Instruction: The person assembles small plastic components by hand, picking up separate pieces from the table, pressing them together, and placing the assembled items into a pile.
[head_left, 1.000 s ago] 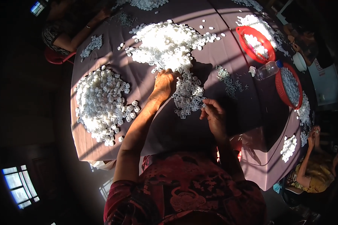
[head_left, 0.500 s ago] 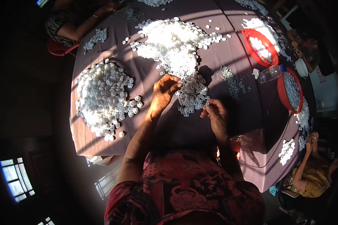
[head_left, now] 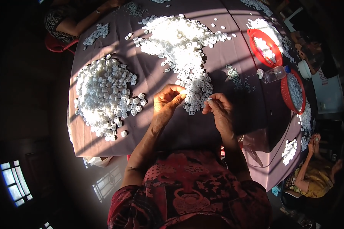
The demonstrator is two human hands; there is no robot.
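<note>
Pinching a small white piece (head_left: 184, 92) in the left hand (head_left: 167, 102), right hand (head_left: 218, 108) fingers nipping another, either could slip into the loose pile (head_left: 197, 95) just beyond them on the counter (head_left: 149, 80).

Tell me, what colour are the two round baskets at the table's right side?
Both baskets are red; the head view shows them.

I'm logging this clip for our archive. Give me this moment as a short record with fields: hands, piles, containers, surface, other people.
left hand: raised over the cloth, fingertips pinched on a small white piece
right hand: pinching a small piece beside it
middle pile: white pieces, sunlit, trailing down to the hands
left pile: white pieces, apart from the hands
containers: two red baskets, clear bottle lying between them
surface: purple tablecloth
other people: a forearm at top left, a seated person at lower right
</note>
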